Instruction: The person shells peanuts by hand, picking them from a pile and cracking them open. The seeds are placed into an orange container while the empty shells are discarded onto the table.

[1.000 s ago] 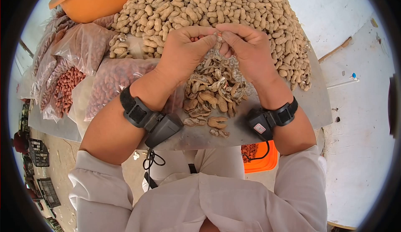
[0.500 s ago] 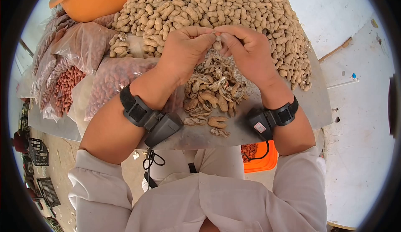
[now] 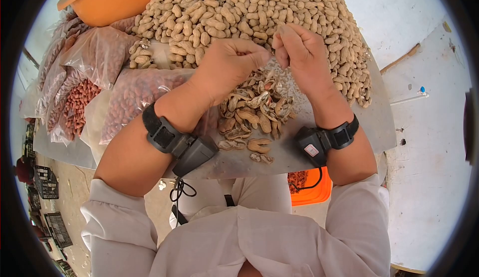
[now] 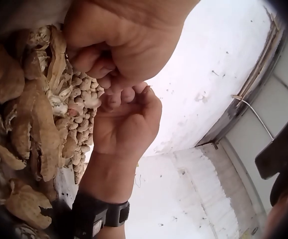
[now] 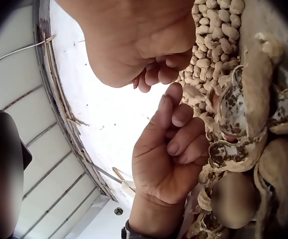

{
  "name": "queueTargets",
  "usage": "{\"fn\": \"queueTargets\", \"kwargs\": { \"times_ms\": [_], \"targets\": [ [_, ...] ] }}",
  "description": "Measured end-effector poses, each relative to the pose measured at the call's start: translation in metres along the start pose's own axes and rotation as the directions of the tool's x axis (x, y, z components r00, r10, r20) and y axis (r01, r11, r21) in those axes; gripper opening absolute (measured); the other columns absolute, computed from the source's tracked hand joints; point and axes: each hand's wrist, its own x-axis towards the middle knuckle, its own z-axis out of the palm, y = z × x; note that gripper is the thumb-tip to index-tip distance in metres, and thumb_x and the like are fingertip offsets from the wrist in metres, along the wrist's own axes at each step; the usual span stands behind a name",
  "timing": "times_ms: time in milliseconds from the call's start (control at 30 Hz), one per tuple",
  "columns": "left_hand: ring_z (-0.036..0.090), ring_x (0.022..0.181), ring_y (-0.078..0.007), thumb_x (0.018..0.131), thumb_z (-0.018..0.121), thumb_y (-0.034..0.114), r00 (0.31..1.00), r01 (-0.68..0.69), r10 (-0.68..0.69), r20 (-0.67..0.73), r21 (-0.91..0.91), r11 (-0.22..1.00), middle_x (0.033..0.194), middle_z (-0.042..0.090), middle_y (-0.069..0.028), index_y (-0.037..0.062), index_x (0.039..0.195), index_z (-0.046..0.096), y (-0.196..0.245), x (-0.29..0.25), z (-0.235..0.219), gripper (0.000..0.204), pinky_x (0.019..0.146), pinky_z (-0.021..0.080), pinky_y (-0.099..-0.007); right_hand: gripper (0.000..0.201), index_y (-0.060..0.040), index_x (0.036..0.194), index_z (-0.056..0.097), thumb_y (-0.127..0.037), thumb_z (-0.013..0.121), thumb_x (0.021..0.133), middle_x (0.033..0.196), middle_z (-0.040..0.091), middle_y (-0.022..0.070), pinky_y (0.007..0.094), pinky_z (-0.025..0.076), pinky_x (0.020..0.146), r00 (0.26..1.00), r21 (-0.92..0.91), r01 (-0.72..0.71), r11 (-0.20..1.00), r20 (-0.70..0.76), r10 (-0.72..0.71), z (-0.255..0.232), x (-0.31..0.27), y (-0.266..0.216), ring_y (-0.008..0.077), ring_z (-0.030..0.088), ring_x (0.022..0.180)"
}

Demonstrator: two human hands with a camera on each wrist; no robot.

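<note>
Over the husks (image 3: 254, 110), left hand (image 3: 232, 65) and right hand (image 3: 299, 52) sit apart, fingers curled; contents cannot be told. Judged step: between shellings; next calls for a fresh pod from the peanuts (image 3: 234, 7).

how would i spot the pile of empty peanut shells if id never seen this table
Start at the big heap of whole peanuts covering the far end of the grey table. Come toward the person, to the smaller pile of shells just below the left hand and right hand. Unlike the smooth whole pods, these are split, curled and dark inside.
</note>
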Motion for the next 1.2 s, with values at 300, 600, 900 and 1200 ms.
{"fn": "queueTargets", "kwargs": {
  "times_ms": [300,600,900,1200],
  "targets": [
    [0.042,0.057,-0.0013,0.080,0.066,0.010,0.946,-0.308,0.314,-0.086,0.075,0.948,0.075,0.060,0.0016,0.0006,0.101,0.064,-0.003,0.004,-0.004,0.022,0.048,0.031,-0.0149,0.032,0.0000,0.071,0.060,-0.025,0.051,0.090,0.051,0.049,0.0004,0.0219,0.036,0.044,0.997,-0.035,0.046,0.998,0.063,-0.043,0.002,0.001,0.005,0.0065,0.044,0.047],
    [0.046,0.059,-0.0027,0.082,0.063,0.009,0.935,-0.342,0.349,-0.068,0.090,0.935,0.069,0.059,0.0019,-0.0005,0.087,0.066,0.000,0.001,-0.005,0.011,0.052,0.036,-0.0158,0.024,-0.0002,0.077,0.064,-0.021,0.056,0.086,0.057,0.056,0.0043,0.0243,0.040,0.048,0.989,-0.230,0.141,0.963,0.000,-0.145,0.001,0.002,0.008,0.0090,0.050,0.051],
    [0.034,0.046,-0.0061,0.090,0.052,0.022,0.930,0.342,-0.171,0.324,-0.603,0.720,0.065,0.051,-0.0022,0.0030,0.081,0.057,-0.002,0.009,-0.014,0.022,0.038,0.027,-0.0170,0.012,-0.0027,0.082,0.066,-0.014,0.066,0.076,0.069,0.060,0.0057,0.0246,0.043,0.057,0.916,-0.308,0.394,0.866,0.048,-0.399,0.005,0.001,0.005,0.0125,0.055,0.061],
    [0.033,0.050,-0.0024,0.092,0.050,0.021,0.984,0.179,-0.120,0.135,-0.658,0.731,0.070,0.047,0.0010,0.0024,0.087,0.051,-0.003,0.014,-0.018,0.019,0.040,0.025,-0.0142,0.014,-0.0021,0.075,0.063,-0.012,0.068,0.068,0.063,0.055,0.0044,0.0265,0.042,0.054,0.954,-0.362,0.116,0.925,0.301,-0.002,-0.018,-0.001,-0.011,0.0138,0.053,0.059]
  ]
}}
